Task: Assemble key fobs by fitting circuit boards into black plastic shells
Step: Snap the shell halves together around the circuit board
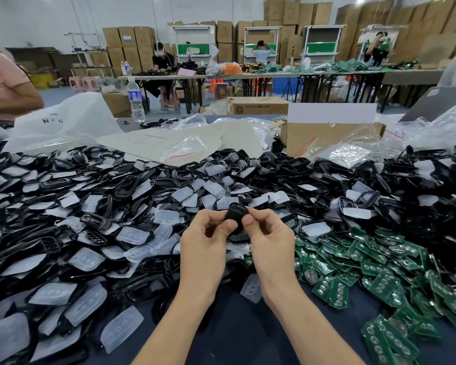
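Both hands hold one black plastic shell (pixel 237 215) above the table's middle. My left hand (pixel 205 246) grips its left side, thumb pressed on the front. My right hand (pixel 267 242) pinches its right side with thumb and fingers. Whether a board sits inside the shell is hidden. A wide heap of black shells (pixel 95 222) mixed with translucent white button pads (pixel 86 259) covers the left and back of the table. Green circuit boards (pixel 374 275) lie piled at the right.
A dark blue tabletop (pixel 237 333) shows between my forearms. A cardboard box (pixel 327 135), plastic bags (pixel 61 122) and a water bottle (pixel 136 98) stand behind the heap. A person's sleeve (pixel 3 83) is at far left. Other workers sit at far tables.
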`<state>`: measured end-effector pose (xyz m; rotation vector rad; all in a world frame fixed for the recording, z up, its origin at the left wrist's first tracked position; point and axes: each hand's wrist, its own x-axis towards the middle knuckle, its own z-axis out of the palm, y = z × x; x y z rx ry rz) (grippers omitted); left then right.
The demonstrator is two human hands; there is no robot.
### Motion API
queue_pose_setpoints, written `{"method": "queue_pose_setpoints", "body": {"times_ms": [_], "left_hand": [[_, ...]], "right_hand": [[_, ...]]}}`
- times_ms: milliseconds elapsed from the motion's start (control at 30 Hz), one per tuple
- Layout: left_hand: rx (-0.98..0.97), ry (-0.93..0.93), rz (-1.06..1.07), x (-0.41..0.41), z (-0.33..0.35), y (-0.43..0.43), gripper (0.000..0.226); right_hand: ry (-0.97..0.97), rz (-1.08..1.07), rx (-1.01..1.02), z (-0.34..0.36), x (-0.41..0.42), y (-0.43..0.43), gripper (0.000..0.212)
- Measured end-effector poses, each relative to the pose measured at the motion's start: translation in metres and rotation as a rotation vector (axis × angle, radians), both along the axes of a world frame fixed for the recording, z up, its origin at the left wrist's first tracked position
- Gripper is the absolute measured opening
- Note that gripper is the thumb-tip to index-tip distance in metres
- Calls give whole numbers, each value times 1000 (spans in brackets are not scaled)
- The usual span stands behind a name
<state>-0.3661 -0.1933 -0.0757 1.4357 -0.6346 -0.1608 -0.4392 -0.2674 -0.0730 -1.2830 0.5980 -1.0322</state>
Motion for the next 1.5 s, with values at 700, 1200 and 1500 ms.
{"method": "queue_pose_setpoints", "body": {"times_ms": [700,1200,1500], "left_hand": [[-148,336,-329,8,4,-1,32],[-53,151,-81,8,8,1,13],[32,-224,-18,-8,9,4,21]], "right_hand": [[-55,109,-25,10,-8,4,29],[-29,233,-41,3,-3,3,30],[-483,393,540,8,-3,-5,23]]}}
